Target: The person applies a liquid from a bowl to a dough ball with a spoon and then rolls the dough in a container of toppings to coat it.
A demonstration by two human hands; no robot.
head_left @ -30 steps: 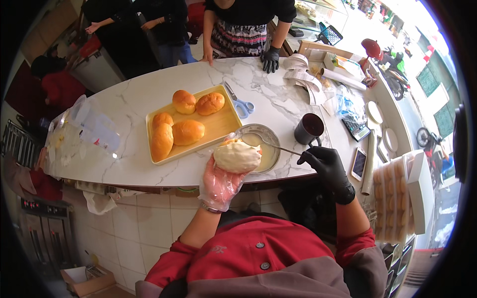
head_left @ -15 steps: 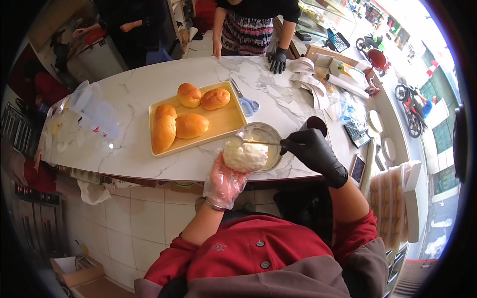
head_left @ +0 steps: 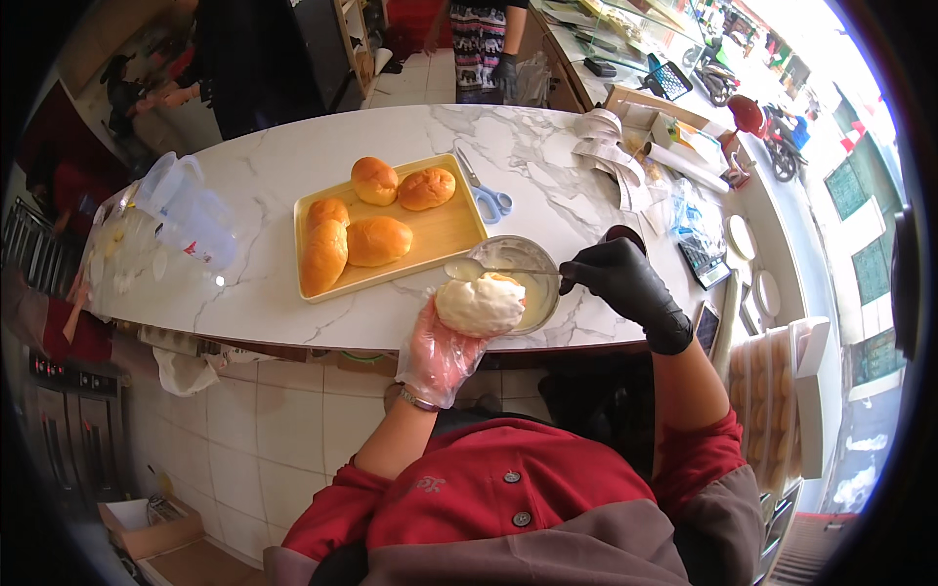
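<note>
My left hand [head_left: 442, 354], in a clear plastic glove, cradles a bun coated in white cream [head_left: 479, 305] from below. My right hand [head_left: 625, 285], in a black glove, grips the handle of a metal spoon [head_left: 518, 271]. The spoon's tip, with pale cream on it, is at the far edge of the coated bun. Behind and right of the bun is a metal bowl [head_left: 543, 305] with cream inside, partly hidden by the bun. A yellow tray [head_left: 435, 234] holds several golden buns [head_left: 379, 241] to the left.
Blue-handled scissors [head_left: 496, 202] lie beside the tray on the marble counter [head_left: 254, 166]. A dark cup [head_left: 625, 234] stands behind my right hand. Clear plastic jugs [head_left: 186, 210] are at the left, a phone [head_left: 705, 327] at the right. Another person [head_left: 479, 49] stands beyond the counter.
The spoon has lifted slightly away from the coated bun toward its far side, and my right hand has shifted a little right. The person across the counter has stepped back from it.
</note>
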